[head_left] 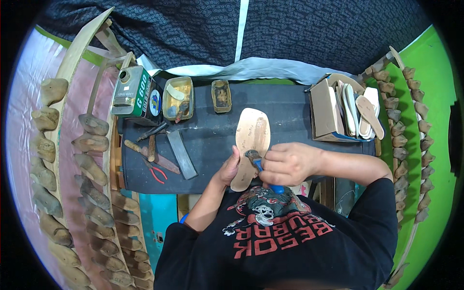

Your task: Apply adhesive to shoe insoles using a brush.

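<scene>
My left hand (229,169) grips a tan shoe insole (252,129) by its left edge, tilted up over the near side of the bench. A darker, wet-looking streak runs down the insole's upper right part, and small marks are written on it. My right hand (293,162) is closed around a blue-handled brush (258,165). Its dark bristle end rests against the narrow middle of the insole. Part of the brush handle is hidden behind my fingers, and its blue end shows below them.
A dark-topped bench (212,145) bears a green metal can (130,92), a tub (178,99), a smaller tub (221,96), red-handled pliers (157,175), a grey flat bar (182,154) and a cardboard box (324,111) of insoles. Racks of shoe lasts (92,142) flank both sides.
</scene>
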Action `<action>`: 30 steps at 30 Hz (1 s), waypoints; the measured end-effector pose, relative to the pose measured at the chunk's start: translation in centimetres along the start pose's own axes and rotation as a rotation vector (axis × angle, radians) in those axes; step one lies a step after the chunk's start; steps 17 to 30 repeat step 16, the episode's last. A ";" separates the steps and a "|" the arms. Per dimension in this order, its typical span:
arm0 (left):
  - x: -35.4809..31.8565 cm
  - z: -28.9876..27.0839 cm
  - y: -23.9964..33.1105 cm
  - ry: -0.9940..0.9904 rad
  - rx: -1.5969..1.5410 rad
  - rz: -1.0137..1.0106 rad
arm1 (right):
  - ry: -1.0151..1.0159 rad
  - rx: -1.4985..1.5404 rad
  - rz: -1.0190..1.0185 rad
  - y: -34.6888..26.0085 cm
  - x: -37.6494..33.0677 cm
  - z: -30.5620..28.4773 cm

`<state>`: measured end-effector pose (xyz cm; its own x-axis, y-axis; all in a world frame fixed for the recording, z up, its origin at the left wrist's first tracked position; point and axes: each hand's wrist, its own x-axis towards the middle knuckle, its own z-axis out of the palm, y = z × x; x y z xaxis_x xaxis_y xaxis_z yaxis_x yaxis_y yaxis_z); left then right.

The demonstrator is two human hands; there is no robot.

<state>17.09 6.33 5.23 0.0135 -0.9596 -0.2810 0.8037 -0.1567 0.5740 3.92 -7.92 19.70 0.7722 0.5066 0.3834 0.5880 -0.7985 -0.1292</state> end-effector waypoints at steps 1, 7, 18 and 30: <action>0.1 -2.1 -0.5 -0.142 0.069 -0.041 | 0.024 0.039 0.061 0.5 0.0 -0.5; 1.5 -2.7 -1.1 -0.423 -0.102 -0.046 | 0.284 0.075 0.458 4.6 0.1 -3.0; 0.9 -3.6 -1.5 -0.411 -0.058 -0.028 | 0.120 -0.056 0.084 2.6 0.7 -2.2; 0.9 -3.6 -1.5 -0.411 -0.058 -0.028 | 0.120 -0.056 0.084 2.6 0.7 -2.2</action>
